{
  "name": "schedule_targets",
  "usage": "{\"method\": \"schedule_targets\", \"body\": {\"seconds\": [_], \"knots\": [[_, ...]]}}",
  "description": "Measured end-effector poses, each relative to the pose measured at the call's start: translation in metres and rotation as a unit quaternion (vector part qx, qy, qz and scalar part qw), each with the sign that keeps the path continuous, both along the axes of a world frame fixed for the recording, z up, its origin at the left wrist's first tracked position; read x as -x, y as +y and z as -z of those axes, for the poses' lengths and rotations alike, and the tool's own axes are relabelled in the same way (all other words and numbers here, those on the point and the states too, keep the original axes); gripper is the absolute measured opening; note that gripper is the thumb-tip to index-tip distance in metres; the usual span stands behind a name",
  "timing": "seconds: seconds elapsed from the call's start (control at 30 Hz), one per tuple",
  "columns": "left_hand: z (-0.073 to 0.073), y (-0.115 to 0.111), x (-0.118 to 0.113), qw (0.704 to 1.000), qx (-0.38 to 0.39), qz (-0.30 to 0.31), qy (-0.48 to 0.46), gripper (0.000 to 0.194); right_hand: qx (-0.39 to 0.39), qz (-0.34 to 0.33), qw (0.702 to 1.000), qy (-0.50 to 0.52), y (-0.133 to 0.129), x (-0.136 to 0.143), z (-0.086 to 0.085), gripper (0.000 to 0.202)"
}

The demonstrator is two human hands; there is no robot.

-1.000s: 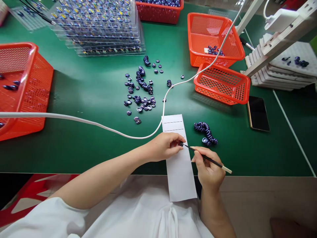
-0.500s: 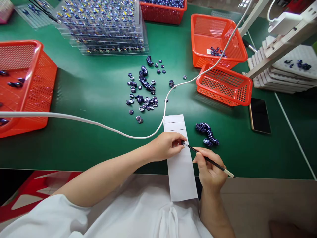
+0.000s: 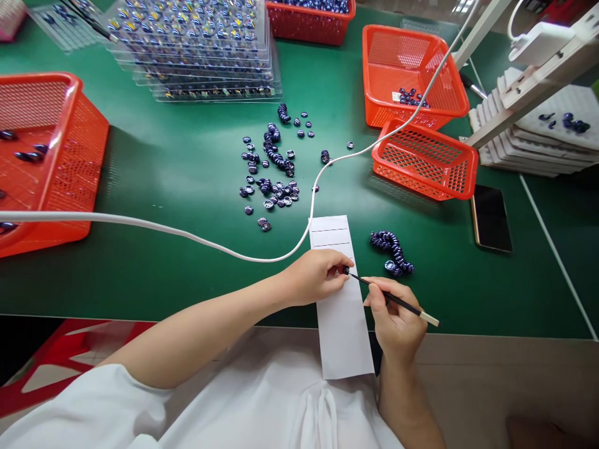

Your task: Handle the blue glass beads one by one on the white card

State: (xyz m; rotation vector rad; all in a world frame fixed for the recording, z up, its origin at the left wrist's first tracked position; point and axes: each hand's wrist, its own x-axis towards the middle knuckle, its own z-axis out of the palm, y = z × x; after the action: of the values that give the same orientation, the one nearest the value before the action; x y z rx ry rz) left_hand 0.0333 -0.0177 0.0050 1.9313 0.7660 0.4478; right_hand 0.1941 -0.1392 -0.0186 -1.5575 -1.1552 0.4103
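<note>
Over a white paper strip (image 3: 344, 330), my left hand (image 3: 321, 277) pinches a small dark piece (image 3: 345, 270) between thumb and fingertips. My right hand (image 3: 397, 315) grips a thin black brush (image 3: 397, 302) with a pale end like a pen. Its fine tip points at the dark piece and seems to touch it. To the right of the paper lies a curved row of dark blue shiny pieces (image 3: 397, 252). Beyond the paper, several similar loose pieces (image 3: 281, 193) are scattered on the green table (image 3: 196, 168).
A white cable (image 3: 206, 247) crosses the table in front of my left hand. An orange basket (image 3: 88, 168) stands at left, two more (image 3: 412, 112) (image 3: 425, 161) at back right. Stacked clear trays (image 3: 215, 93), a phone (image 3: 491, 218) and white foam sheets (image 3: 524, 146) surround the work area.
The brush's pale rear end has shifted slightly up and left as my right hand tilts. My left hand keeps its pinch in nearly the same place.
</note>
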Motion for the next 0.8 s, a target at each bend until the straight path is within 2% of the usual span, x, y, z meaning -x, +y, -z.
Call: {"method": "schedule_targets", "body": {"seconds": [0.1, 0.37, 0.47, 0.53, 0.6, 0.67, 0.73, 0.8], "knots": [[0.0, 0.0, 0.0, 1.0, -0.006, 0.008, -0.003, 0.024, -0.002, 0.005, 1.0, 0.019, -0.001, 0.0, 0.0, 0.009], [-0.002, 0.0, 0.0, 1.0, 0.029, 0.005, -0.001, 0.025, 0.017, 0.018, 1.0, -0.01, 0.001, 0.001, -0.001, 0.011], [-0.004, -0.001, -0.001, 0.999, 0.04, -0.003, -0.01, 0.025, 0.004, 0.014, 1.0, 0.017, 0.001, 0.001, -0.001, 0.011], [-0.008, 0.002, 0.002, 1.0, 0.019, -0.015, -0.006, 0.026, -0.008, 0.009, 0.998, 0.057, 0.001, 0.0, -0.003, 0.01], [-0.016, 0.01, 0.01, 0.998, -0.037, -0.053, 0.027, 0.029, -0.018, 0.021, 0.995, 0.094, -0.001, -0.001, -0.007, 0.009], [-0.024, 0.023, 0.023, 0.982, -0.108, -0.121, 0.098, 0.035, -0.035, 0.053, 0.991, 0.122, -0.002, -0.004, -0.01, 0.009], [-0.03, 0.037, 0.036, 0.949, -0.166, -0.192, 0.187, 0.045, -0.066, 0.102, 0.983, 0.139, -0.003, -0.009, -0.011, 0.01], [-0.031, 0.045, 0.044, 0.915, -0.213, -0.234, 0.249, 0.054, -0.102, 0.159, 0.971, 0.149, -0.003, -0.014, -0.011, 0.012]]}}
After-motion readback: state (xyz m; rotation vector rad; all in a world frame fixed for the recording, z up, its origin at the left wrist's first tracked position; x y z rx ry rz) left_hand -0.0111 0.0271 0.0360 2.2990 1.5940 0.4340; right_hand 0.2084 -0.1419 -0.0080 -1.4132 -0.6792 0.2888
